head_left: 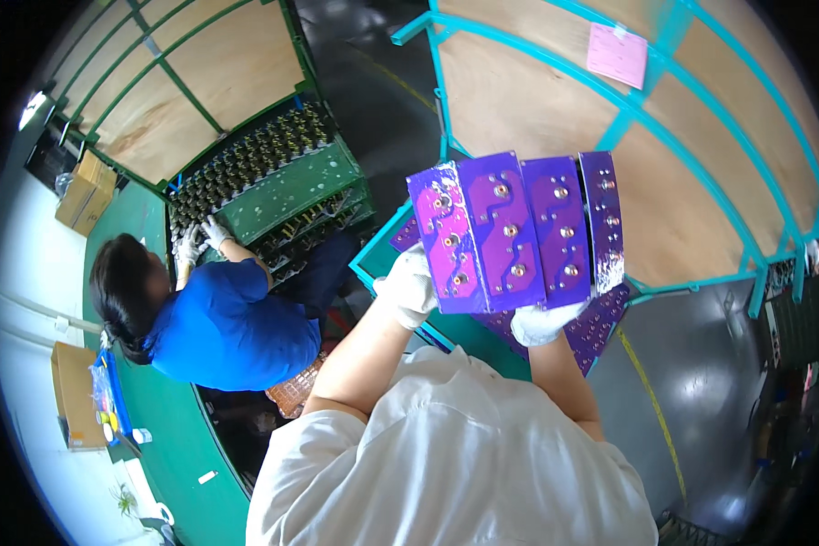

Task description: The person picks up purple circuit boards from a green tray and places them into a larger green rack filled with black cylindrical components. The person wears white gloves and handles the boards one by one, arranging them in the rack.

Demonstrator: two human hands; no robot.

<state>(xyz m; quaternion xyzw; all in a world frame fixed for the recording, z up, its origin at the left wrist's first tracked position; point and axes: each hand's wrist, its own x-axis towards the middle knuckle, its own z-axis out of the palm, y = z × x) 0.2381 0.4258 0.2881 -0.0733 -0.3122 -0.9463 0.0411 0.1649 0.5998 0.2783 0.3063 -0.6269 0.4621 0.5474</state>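
Observation:
Several purple circuit boards (508, 246) are held up in front of me, lined up edge to edge, with small round brass fittings on their faces. Glare lies along the leftmost and rightmost boards. My left hand (407, 287), in a white glove, grips their lower left edge, its fingers partly hidden behind them. At the lower right, my gloved right hand (551, 320) is closed under the bottom edge. More purple boards (591, 332) with rows of fittings lie below, partly covered by my hands and the held boards, in a teal-framed cart (387, 246).
To the left a co-worker in a blue shirt (232, 323) sits with gloved hands at a green rack (291, 196) full of brass-coloured parts. A plywood panel with teal bars (555, 100) stands ahead. The green table (159, 414) holds cardboard boxes and a blue bin (109, 396).

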